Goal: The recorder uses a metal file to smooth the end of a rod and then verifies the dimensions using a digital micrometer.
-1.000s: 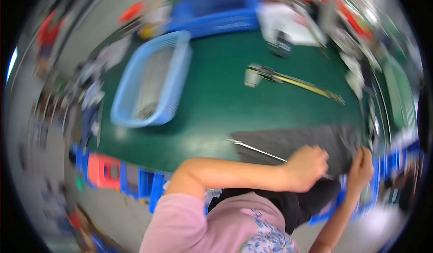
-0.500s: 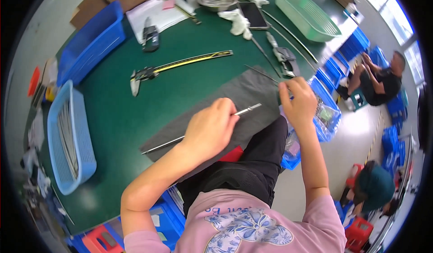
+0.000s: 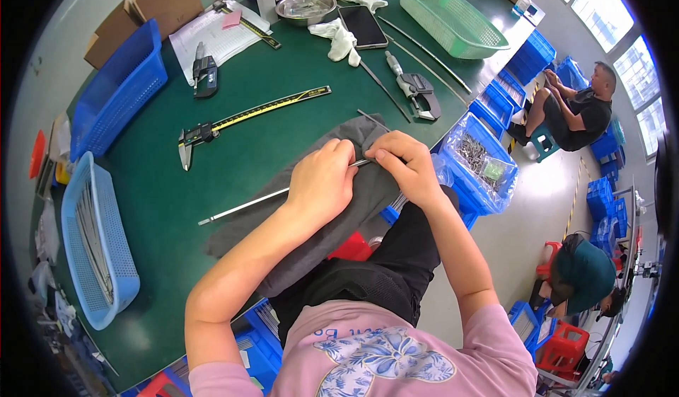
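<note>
- The metal rod (image 3: 247, 205) lay slantwise above the bench (image 3: 163, 206), its left end jutting well out past the left hand (image 3: 322, 182).
- The left hand's fingers were curled closed around the rod, covering its middle.
- The right hand (image 3: 404, 165) was just beside the rod's right end; how tightly its fingers were closed, and whether on cloth or rod, I could not tell.
- The rod looked thin, straight and silvery, with a notched left tip.
- At far left, a light blue basket (image 3: 117, 202) held more rods, near a darker blue tray (image 3: 134, 89).
- A long caliper (image 3: 262, 111) lay beyond the rod.
- Grey cloth (image 3: 283, 262) bunched beneath both hands, partly hiding the bench.
- To the right were a micrometer (image 3: 417, 89) and a blue bin (image 3: 460, 193) of small metal parts.
</note>
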`<state>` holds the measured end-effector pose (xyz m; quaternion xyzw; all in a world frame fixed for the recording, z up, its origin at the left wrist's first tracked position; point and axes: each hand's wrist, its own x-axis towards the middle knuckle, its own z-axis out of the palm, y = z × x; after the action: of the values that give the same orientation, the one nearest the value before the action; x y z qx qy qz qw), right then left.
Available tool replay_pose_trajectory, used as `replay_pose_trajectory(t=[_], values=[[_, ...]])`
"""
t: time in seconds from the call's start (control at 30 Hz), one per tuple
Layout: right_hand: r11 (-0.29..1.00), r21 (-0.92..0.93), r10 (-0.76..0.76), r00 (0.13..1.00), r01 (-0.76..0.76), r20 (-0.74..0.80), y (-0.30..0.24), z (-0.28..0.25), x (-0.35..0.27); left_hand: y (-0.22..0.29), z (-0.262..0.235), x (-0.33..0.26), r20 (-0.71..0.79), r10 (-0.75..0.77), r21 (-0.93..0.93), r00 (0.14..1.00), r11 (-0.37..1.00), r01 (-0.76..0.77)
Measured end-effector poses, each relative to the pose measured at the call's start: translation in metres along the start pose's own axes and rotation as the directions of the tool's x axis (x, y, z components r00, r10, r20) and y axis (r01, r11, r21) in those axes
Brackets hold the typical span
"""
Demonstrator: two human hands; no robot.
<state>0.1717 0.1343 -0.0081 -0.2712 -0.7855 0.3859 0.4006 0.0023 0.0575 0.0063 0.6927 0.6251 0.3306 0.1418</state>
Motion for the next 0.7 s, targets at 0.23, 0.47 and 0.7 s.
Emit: replay_pose_trajectory(t=[0.23,0.47,0.7], values=[[0.991,-0.095,0.103,0.983,-0.089,0.154,0.006,-0.021,0.011,-0.002,0.016,0.008,-0.107,0.162,-0.037,0.981,0.985,-0.167],[0.988,0.009,0.152,0.976,-0.155,0.159,0.011,0.0,0.007,-0.014,0.012,-0.01,-0.184,0.206,-0.043,0.961,0.975,-0.217],[0.97,0.154,0.174,0.981,-0.185,0.086,0.016,-0.004,0.008,-0.018,0.012,0.001,-0.154,0.176,-0.143,0.972,0.97,-0.198]])
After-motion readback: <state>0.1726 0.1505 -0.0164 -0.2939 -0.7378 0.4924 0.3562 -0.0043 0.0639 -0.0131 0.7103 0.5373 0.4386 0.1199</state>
